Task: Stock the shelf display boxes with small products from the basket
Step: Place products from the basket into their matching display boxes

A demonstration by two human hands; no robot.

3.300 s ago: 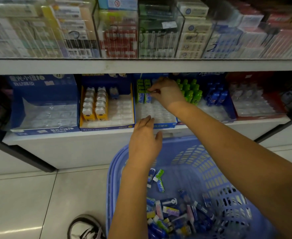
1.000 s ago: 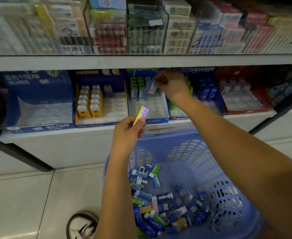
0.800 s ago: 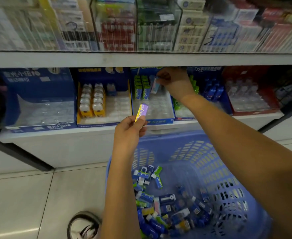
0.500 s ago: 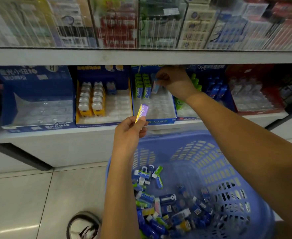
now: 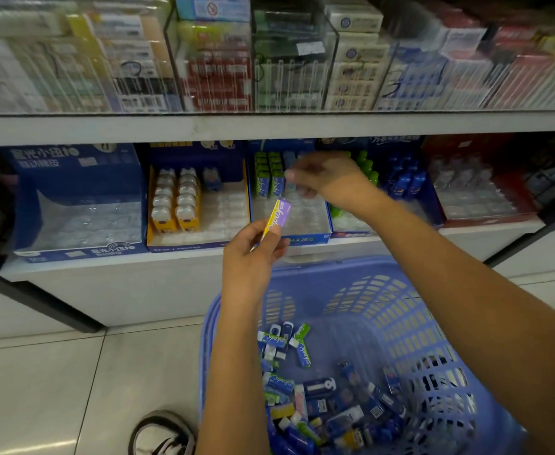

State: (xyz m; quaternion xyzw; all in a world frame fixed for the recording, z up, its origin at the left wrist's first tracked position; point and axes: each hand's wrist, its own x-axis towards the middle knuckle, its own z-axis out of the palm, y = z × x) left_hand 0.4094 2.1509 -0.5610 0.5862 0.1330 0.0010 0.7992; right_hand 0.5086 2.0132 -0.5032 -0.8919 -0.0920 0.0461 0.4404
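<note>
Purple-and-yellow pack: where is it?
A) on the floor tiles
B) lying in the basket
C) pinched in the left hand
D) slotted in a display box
C: the left hand pinches the purple-and-yellow pack by its lower end and holds it up in front of the shelf, clear of the basket.

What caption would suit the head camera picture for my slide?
Left hand pinches a purple-and-yellow small packet near the blue cardboard display box, right hand blurred over it, blue plastic basket below.
</note>
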